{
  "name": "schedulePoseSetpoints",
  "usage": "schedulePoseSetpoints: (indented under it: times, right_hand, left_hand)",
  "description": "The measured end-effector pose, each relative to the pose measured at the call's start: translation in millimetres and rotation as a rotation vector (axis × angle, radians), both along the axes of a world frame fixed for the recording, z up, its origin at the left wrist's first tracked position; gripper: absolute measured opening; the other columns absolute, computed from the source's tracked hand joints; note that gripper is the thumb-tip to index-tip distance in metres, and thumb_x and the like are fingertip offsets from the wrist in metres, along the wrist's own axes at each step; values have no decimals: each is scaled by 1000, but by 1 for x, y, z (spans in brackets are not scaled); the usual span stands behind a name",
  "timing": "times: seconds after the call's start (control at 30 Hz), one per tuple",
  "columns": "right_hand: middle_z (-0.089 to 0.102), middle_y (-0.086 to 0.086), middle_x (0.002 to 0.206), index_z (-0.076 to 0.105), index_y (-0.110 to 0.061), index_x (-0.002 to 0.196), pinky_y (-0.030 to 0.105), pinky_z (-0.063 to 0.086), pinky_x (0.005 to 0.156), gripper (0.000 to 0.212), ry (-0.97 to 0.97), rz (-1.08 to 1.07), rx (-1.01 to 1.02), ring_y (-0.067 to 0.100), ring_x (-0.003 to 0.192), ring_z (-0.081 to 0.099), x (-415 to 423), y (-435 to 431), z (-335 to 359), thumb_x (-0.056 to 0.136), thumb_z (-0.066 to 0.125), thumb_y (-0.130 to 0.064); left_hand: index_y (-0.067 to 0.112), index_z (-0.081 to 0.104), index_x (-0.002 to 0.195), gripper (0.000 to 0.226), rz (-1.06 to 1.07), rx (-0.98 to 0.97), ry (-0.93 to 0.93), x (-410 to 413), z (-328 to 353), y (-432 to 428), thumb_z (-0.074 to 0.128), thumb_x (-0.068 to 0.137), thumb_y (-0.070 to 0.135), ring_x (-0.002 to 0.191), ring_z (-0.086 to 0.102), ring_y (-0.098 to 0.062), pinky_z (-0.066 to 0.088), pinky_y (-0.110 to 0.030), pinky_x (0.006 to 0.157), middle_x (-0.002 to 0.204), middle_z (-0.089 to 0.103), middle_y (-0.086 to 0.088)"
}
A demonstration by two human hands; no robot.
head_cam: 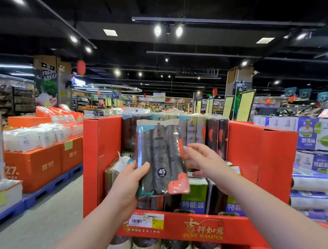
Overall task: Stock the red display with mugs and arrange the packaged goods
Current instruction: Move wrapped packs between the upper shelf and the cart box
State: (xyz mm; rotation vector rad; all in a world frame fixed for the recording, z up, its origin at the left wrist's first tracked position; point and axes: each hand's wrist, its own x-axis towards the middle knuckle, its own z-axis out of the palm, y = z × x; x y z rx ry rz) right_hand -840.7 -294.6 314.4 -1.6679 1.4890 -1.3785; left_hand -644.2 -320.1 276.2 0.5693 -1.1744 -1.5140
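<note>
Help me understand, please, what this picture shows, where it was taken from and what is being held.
There is no machine here: a person works with two bare hands, and the single picture comes from a wide-angle camera worn on the head, looking forward and down in a shop. The left hand grips the lower left corner of a dark plastic-wrapped pack marked 45. The right hand is open beside the pack's right edge; whether it touches is unclear. Behind stands the red display, a cardboard bin. Similar packs stand upright along its back, and green and blue boxes lie lower inside. Below its front lip sit what look like wrapped mugs.
</note>
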Motion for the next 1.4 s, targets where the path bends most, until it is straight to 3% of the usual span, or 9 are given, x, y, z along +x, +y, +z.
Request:
schedulePoseSetpoints:
  times: [0.1,0.2,0.3,0.47,0.6,1.1,1.17,1.27,1.4]
  right_hand:
    - [60,-17,111,40,-31,126,20,55,77,46,-56,44,-18,-1,94,63,-6,10,-4,89,64,-18]
    - [61,1,123,39,-27,135,39,55,87,53,-164,-72,-107,16,106,64,-23,13,-1,90,62,-10]
    - [63,6,118,35,-25,137,39,56,75,55,-183,-215,-173,20,99,66,-48,16,7,91,59,-8]
    - [63,2,104,39,-21,133,34,53,63,50,-125,-414,-164,24,91,65,-81,13,10,89,60,-12]
    - [61,8,118,41,-16,137,32,48,82,52,-22,-525,-116,25,101,62,-94,4,11,88,59,-15]
    - [57,12,125,42,-7,133,28,39,77,45,280,-645,93,27,103,55,-98,-16,13,93,53,-23]
    - [57,8,125,44,-8,133,30,43,83,55,367,-612,90,25,104,56,-97,-16,8,88,60,-36]
    - [38,-1,148,31,-17,147,33,34,109,89,560,-492,54,20,136,37,-95,-12,-2,75,67,-56]
    - [41,-3,148,40,-18,144,27,32,110,76,663,-326,114,11,134,40,-96,-6,-9,81,67,-50]
  left_hand:
    - [4,59,115,23,-57,-37,0,-30,9,-3,47,96,9,80,72,-25,57,-31,61,96,73,-15]
    - [10,55,122,30,-69,-134,-155,-58,17,-10,53,96,24,94,70,-21,56,-34,80,108,71,-8]
    - [32,39,134,50,46,-350,-472,-76,24,-19,55,89,47,115,55,-12,40,-32,103,129,55,5]
    - [20,23,149,69,409,-881,-1188,-84,22,-48,43,92,54,140,25,-17,24,-37,115,152,29,0]
    - [24,22,149,72,358,-1007,-1654,-87,10,-60,27,91,66,142,22,-22,18,-42,115,155,26,-2]
    - [25,19,150,75,407,-1056,-1688,-86,-1,-65,25,89,69,143,21,-22,16,-41,115,156,23,0]
    - [25,19,150,76,407,-1061,-1685,-86,-2,-65,24,89,70,143,20,-21,16,-41,115,156,23,0]
    - [25,19,150,82,410,-1058,-1689,-86,-3,-66,16,84,75,142,21,-21,15,-41,115,156,24,1]
    - [25,19,150,76,418,-1065,-1677,-86,-4,-67,24,88,70,142,20,-21,15,-41,115,156,23,1]
